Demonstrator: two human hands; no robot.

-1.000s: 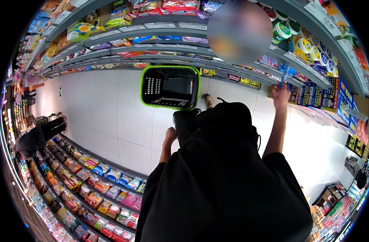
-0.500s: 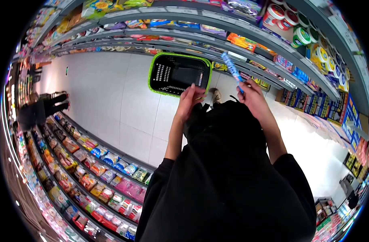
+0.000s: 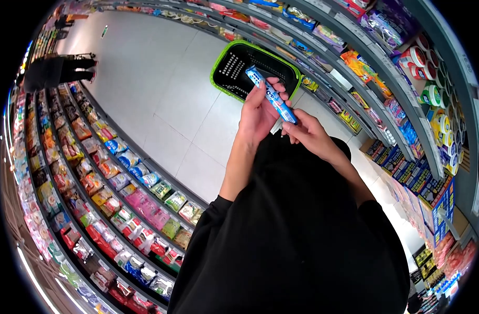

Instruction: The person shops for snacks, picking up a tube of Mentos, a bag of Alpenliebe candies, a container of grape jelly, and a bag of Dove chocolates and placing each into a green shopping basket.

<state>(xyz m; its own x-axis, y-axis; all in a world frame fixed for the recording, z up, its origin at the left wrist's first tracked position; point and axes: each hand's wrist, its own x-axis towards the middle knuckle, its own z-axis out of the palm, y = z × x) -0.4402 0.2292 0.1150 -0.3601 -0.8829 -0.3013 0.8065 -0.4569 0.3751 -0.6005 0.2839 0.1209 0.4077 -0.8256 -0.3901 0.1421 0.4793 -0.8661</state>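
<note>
As I watch, the left hand (image 3: 258, 112) and right hand (image 3: 310, 136) both grip a blue packet (image 3: 271, 95) above the basket (image 3: 234, 68) (green-rimmed).

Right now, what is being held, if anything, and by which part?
A long blue packet, in both hands: the left hand grips its middle, the right hand pinches its near end; the far end sticks out free.

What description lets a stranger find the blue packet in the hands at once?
Find the green-rimmed black basket on the floor. Over it, the left hand and right hand hold a slim blue packet, the only product off the shelves.
</note>
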